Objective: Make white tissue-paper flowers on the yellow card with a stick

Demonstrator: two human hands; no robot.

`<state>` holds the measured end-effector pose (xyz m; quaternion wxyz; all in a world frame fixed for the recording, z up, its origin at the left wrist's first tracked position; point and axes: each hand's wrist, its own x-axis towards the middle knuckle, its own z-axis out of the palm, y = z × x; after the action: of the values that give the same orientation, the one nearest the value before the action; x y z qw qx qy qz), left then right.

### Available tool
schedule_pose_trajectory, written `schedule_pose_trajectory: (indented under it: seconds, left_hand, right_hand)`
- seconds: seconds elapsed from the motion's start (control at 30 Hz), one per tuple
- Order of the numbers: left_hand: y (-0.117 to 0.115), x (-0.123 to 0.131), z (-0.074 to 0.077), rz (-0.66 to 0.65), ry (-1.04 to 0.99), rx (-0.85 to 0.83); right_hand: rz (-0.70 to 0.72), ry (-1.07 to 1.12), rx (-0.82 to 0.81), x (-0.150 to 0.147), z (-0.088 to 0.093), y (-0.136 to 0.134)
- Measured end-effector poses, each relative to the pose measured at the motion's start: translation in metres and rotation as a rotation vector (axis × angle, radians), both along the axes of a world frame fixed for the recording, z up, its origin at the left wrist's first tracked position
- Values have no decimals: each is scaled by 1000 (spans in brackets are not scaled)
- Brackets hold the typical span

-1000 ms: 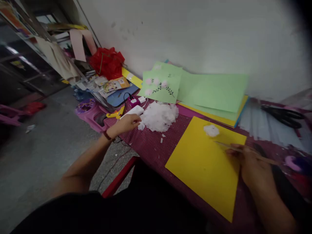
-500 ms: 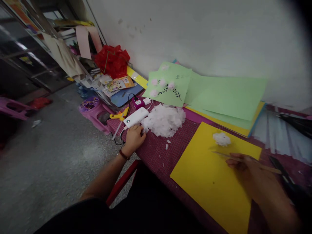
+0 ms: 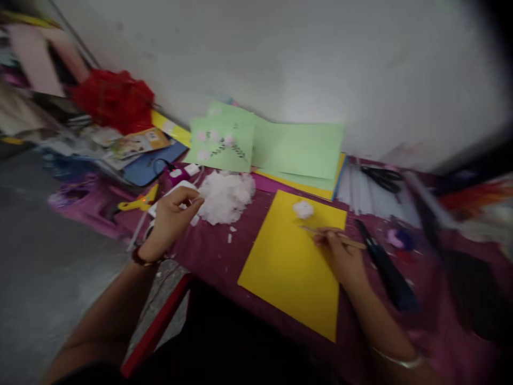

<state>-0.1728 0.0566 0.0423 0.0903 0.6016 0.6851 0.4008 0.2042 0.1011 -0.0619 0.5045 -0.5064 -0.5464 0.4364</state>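
Observation:
My right hand (image 3: 340, 254) grips a thin, pale wooden stick (image 3: 352, 241), its narrow end pointing left over a yellow sheet (image 3: 290, 267). Just beyond that end, a small white ruffled paper flower (image 3: 303, 209) sits on the sheet. My left hand (image 3: 172, 216) is raised, thumb and fingers pinched together; whatever may be between them is too small to make out. Right of it lies a heap of thin white paper pieces (image 3: 226, 198). A white power bank (image 3: 185, 185) is partly hidden behind the left hand.
A yellow glue gun (image 3: 140, 200) lies at the table's left end. Green sheets (image 3: 298, 149), one bearing pale flowers and dark sprigs (image 3: 228, 141), lean on the wall. At right are black scissors (image 3: 382, 179), translucent strips (image 3: 356, 192) and a long dark tool (image 3: 387, 272).
My left hand has lifted from beside the power bank, its fingers now pinched. My right hand still holds the stick near the flower. The view has swung right.

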Motion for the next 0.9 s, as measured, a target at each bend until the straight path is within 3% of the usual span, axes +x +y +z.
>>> schedule_pose_trajectory:
  seconds: [0.07, 0.13, 0.23, 0.33, 0.43, 0.57, 0.67, 0.8, 0.9]
  left_hand:
    - [23, 35, 12, -243, -279, -155]
    - [49, 72, 14, -501, -487, -273]
    - [94, 119, -1, -746, -665, -393]
    - [134, 146, -27, -813, -759, -435]
    - [158, 156, -54, -770, -775, -425]
    - [170, 146, -80, -763, -715, -474]
    - [173, 132, -84, -857, -632, -574]
    - [175, 128, -79, -1121, -382, -720]
    - [172, 141, -80, -1144, -144, -608]
  right_hand:
    - [4, -72, 27, 1, 0, 0]
    - [33, -115, 57, 2, -1, 1]
    - [89, -162, 116, 3, -5, 3]
    - [123, -211, 166, 1, -6, 7]
    - [130, -247, 183, 0, -6, 11]
    - [75, -227, 176, 0, -7, 14]
    - [31, -177, 122, 0, -6, 15]
    - [-20, -157, 66, -1, -3, 16]
    - [-49, -151, 58, -2, 1, 18]
